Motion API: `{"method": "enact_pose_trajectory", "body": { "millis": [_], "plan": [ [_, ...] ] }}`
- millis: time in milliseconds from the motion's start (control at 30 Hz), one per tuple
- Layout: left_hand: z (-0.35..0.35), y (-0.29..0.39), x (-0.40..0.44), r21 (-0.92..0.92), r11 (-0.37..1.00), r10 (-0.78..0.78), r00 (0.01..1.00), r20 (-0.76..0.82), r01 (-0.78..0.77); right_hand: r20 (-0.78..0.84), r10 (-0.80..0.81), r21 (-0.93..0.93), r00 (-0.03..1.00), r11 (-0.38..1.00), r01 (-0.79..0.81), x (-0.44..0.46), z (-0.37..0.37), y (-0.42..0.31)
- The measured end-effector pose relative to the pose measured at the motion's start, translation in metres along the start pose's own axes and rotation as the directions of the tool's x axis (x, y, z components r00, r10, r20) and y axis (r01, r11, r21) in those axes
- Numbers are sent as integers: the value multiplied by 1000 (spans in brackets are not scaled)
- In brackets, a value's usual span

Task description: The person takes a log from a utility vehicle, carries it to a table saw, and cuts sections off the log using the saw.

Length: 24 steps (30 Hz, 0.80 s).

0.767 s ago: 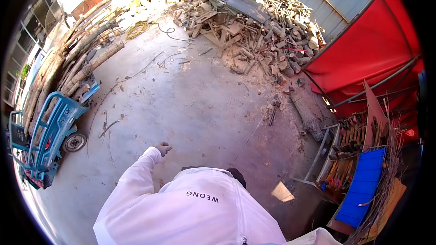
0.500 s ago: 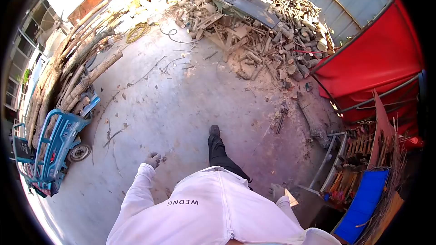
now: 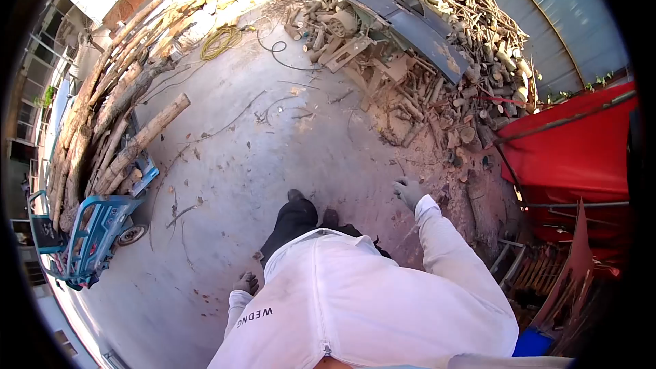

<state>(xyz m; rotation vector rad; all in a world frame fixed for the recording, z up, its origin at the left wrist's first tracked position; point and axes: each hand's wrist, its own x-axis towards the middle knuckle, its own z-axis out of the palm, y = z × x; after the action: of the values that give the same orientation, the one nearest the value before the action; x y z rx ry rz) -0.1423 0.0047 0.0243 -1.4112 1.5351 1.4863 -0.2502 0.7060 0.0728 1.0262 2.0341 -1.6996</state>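
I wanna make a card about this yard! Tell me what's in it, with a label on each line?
left hand: low beside the white zip jacket; nothing seen in it
right hand: out over the grey floor; looks empty
left side: blue metal cart, long brown logs on it
far end: yellow coil; heap of cut wood with a dark flat panel on top
right side: red sheet

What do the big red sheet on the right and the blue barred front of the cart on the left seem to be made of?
The big red sheet looks like coated fabric or tarpaulin, with a smooth, slight sheen and soft creases. The blue barred front is probably painted metal, judging by its rounded rails and even colour.
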Motion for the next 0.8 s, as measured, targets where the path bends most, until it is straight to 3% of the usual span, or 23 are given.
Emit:
{"method": "enact_pose_trajectory", "body": {
  "millis": [67,100,167,233,267,300,333,367,433,500,567,633,667,733,800],
  "plan": [
    [45,26,4,-104,994,-15,1000,-3,14,58,-136,-81,989,987,141,55,-3,-54],
    [67,35,15,-107,994,-35,999,4,35,57,-123,-99,991,987,128,71,-8,-85],
    [93,64,46,-36,999,-17,984,176,24,-1,-186,-148,983,972,183,87,-5,-137],
    [123,103,78,4,1000,-31,970,240,31,-42,-172,-151,984,975,164,115,-11,-142],
    [140,132,79,41,997,-69,978,197,62,-59,-168,-151,984,976,158,124,-14,-149],
    [156,161,80,75,993,-107,982,153,96,-24,-74,-154,997,986,69,126,-19,-150],
    [164,184,91,-7,992,-120,980,161,123,-32,-58,-162,998,985,52,128,-25,-145],
    [182,218,92,61,992,-116,989,90,110,51,31,-317,998,948,-13,135,-33,-140],
    [190,276,119,55,998,6,988,155,-15,193,192,-637,962,770,-26,143,-44,-161],
    [198,339,118,26,988,142,969,200,-151,144,184,-655,972,754,-45,165,-56,-154],
    [222,405,64,-49,974,224,969,103,-220,102,185,-665,977,743,-71,185,-60,-141],
    [222,445,38,7,959,280,954,108,-283,-6,240,-441,971,871,-218,224,-62,-146],
    [229,449,31,38,940,331,935,127,-338,-6,267,-443,964,864,-242,249,-70,-136],
    [237,467,-6,104,941,319,946,58,-323,-38,9,-367,999,930,-22,315,-75,-114],
    [237,434,-11,117,967,233,971,-47,-226,-206,14,-383,978,919,-94,379,-79,-99]
  ]
}}
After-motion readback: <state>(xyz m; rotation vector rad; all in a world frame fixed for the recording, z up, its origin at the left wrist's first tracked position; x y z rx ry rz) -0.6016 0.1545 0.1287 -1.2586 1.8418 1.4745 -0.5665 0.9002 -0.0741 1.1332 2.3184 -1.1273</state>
